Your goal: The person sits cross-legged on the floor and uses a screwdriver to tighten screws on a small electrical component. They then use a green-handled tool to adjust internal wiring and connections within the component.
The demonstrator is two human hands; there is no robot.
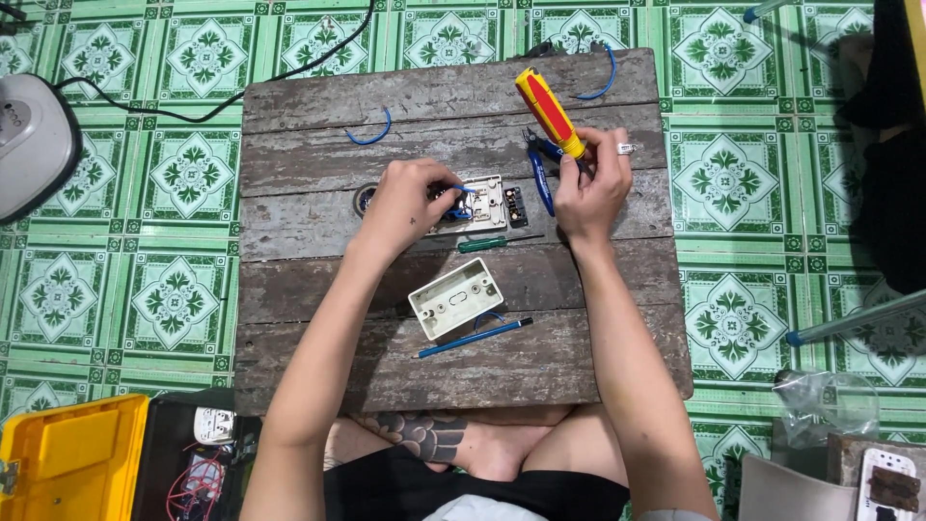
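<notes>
My left hand [409, 204] presses on a white switch plate [485, 202] lying on a weathered wooden board [318, 145], its fingers on a short blue wire at the plate's back. My right hand [590, 181] grips a red and yellow screwdriver [547, 112], handle up and tilted left, its tip hidden behind my fingers just right of the plate. Blue-handled pliers [542, 172] lie under that hand. A green-handled screwdriver [482, 244] lies just below the plate.
An empty white wall box [455, 297] and a blue pen-like tool [475, 338] rest nearer me on the board. Blue wire offcuts [372, 134] lie at the far edge. A yellow toolbox [69, 457] sits lower left, a white appliance [29, 140] far left, metal legs at right.
</notes>
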